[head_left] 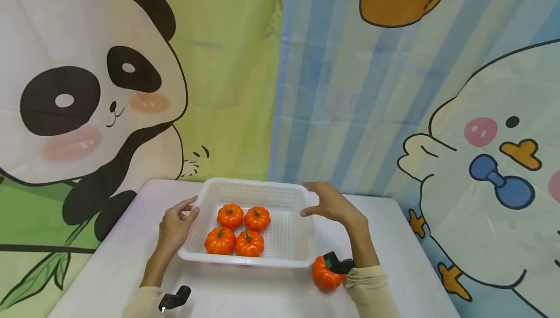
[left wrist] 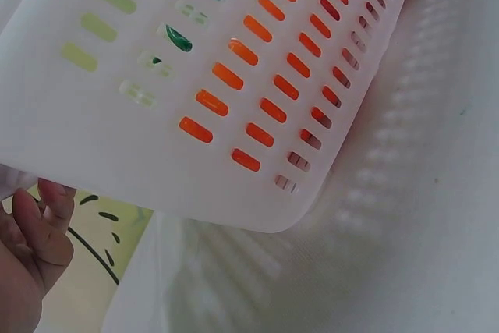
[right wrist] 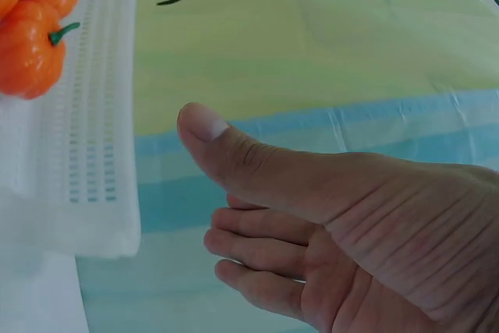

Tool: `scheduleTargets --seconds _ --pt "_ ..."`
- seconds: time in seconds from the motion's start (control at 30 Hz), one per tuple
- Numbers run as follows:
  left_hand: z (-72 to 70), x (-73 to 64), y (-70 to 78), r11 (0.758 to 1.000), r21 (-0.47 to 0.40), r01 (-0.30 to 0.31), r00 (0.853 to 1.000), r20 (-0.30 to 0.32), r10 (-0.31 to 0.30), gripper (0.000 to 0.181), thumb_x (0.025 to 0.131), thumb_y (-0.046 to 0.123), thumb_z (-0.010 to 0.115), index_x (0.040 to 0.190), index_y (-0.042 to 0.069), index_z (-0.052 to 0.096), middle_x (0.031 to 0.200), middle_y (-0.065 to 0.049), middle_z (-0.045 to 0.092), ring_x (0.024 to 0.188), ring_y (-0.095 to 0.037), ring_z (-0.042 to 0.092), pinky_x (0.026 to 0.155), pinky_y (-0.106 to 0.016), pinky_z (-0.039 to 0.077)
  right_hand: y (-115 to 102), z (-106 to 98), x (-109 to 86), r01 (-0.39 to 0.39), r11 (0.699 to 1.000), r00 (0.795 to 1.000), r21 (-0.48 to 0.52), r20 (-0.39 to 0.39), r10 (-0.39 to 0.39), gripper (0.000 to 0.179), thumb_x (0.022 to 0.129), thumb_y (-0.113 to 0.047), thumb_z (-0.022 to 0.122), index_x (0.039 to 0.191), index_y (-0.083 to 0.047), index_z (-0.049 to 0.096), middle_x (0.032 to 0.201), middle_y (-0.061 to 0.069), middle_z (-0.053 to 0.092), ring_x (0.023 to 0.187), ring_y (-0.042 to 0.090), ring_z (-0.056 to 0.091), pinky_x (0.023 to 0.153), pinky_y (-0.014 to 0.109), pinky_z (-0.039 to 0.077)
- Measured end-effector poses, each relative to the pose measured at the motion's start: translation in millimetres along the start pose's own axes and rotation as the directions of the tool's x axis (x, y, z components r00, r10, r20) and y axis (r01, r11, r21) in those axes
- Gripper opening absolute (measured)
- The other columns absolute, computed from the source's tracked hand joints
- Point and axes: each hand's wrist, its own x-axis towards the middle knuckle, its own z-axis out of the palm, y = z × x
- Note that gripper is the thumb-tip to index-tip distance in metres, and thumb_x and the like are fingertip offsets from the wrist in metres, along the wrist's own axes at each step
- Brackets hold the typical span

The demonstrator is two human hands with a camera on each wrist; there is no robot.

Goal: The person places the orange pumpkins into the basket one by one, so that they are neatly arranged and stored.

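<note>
A white plastic basket (head_left: 288, 230) with slotted sides stands on the table, holding several orange mini pumpkins (head_left: 249, 243) with green stems, grouped toward its left. My left hand (head_left: 176, 225) is at the basket's left side, its loosely bent fingertips right at the rim, as the left wrist view also shows. Across from it, my right hand (head_left: 330, 203) is by the right rim, thumb and fingers spread. The right wrist view shows a gap between that thumb (right wrist: 204, 126) and the basket. Another orange pumpkin (head_left: 324, 276) lies outside, near the front right corner, partly hidden by the wrist camera.
The white table (head_left: 253, 296) ends just behind the basket. Beyond it hang printed cloths: a panda (head_left: 131, 114) on green at left, a white bird (head_left: 472, 220) on blue stripes at right. Black wrist cameras (head_left: 175, 298) sit on both forearms.
</note>
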Motion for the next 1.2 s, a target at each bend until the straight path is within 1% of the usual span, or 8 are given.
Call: scheduleTargets --seconds 0.17,0.33,0.4,0.5,0.63,0.83,0.97,1.2 --pt "0.0 -3.8 -3.9 1.0 -0.005 0.012 1.0 0.003 -0.012 0.048 0.109 0.032 0.068 0.154 0.015 0.064 0.131 -0.021 0.074 0.085 -0.016 0.063 0.069 -0.027 0.047 13 -4 -11.3 -0.01 1.0 1.0 -0.023 -0.023 0.009 0.082 0.088 -0.026 0.094 0.155 0.003 0.057 0.151 0.024 0.066 0.142 0.047 0.058 0.117 0.065 0.047" --pt "-1.5 -8.5 -5.1 1.0 0.0 0.023 1.0 0.007 -0.023 0.048 0.109 0.031 0.068 0.154 0.014 0.064 0.131 -0.021 0.073 0.086 -0.017 0.061 0.069 -0.026 0.047 29 -2 -24.3 -0.065 0.997 0.997 -0.04 -0.033 0.064 0.082 0.085 -0.027 0.095 0.152 0.003 0.06 0.146 0.023 0.069 0.139 0.046 0.059 0.114 0.065 0.05" --pt "-2.5 -8.2 -4.1 1.0 0.0 0.019 1.0 0.006 -0.019 0.048 0.109 0.03 0.068 0.154 0.014 0.064 0.13 -0.021 0.074 0.086 -0.017 0.061 0.068 -0.026 0.047 34 -3 -29.4 -0.087 0.995 0.996 -0.048 -0.041 0.085 0.081 0.084 -0.028 0.096 0.151 0.002 0.061 0.145 0.022 0.07 0.138 0.046 0.059 0.113 0.064 0.05" --pt "-3.5 -6.3 -2.8 1.0 0.0 0.007 1.0 -0.002 -0.007 0.048 0.109 0.03 0.069 0.153 0.013 0.064 0.129 -0.021 0.074 0.085 -0.016 0.061 0.068 -0.026 0.046 40 -6 -36.7 -0.093 0.994 0.995 -0.05 -0.05 0.091 0.082 0.083 -0.028 0.097 0.15 0.004 0.061 0.144 0.024 0.07 0.136 0.046 0.061 0.112 0.065 0.05" --pt "-2.2 -4.2 -1.8 1.0 -0.004 0.002 1.0 -0.005 -0.002 0.047 0.108 0.03 0.069 0.153 0.014 0.065 0.129 -0.02 0.075 0.084 -0.014 0.06 0.069 -0.026 0.045 49 -5 -49.5 -0.131 0.99 0.99 -0.048 -0.06 0.128 0.086 0.08 -0.029 0.099 0.15 0.005 0.061 0.143 0.026 0.07 0.135 0.048 0.06 0.111 0.066 0.05" --pt "2.6 -3.8 -0.6 1.0 -0.016 0.014 1.0 0.008 -0.014 0.048 0.109 0.03 0.068 0.154 0.014 0.063 0.13 -0.02 0.073 0.087 -0.016 0.06 0.068 -0.025 0.047 62 2 -71.6 -0.231 0.971 0.972 -0.066 -0.054 0.227 0.091 0.074 -0.029 0.102 0.149 0.005 0.063 0.141 0.027 0.071 0.134 0.049 0.06 0.111 0.066 0.051" --pt "5.0 -2.5 -1.0 1.0 -0.015 0.012 1.0 0.001 -0.012 0.048 0.109 0.029 0.068 0.154 0.014 0.064 0.129 -0.02 0.073 0.086 -0.015 0.061 0.068 -0.024 0.048 71 11 -83.7 -0.282 0.957 0.959 -0.059 -0.049 0.28 0.092 0.071 -0.027 0.104 0.148 0.004 0.063 0.14 0.028 0.071 0.133 0.049 0.062 0.108 0.066 0.054" --pt "3.3 2.2 -2.8 1.0 -0.004 -0.001 1.0 -0.01 0.001 0.047 0.109 0.029 0.068 0.153 0.013 0.064 0.128 -0.02 0.074 0.084 -0.015 0.061 0.068 -0.025 0.047 87 26 -100.9 -0.369 0.929 0.929 -0.04 -0.033 0.367 0.088 0.069 -0.028 0.105 0.145 0.0 0.068 0.137 0.022 0.073 0.128 0.041 0.062 0.105 0.064 0.056"
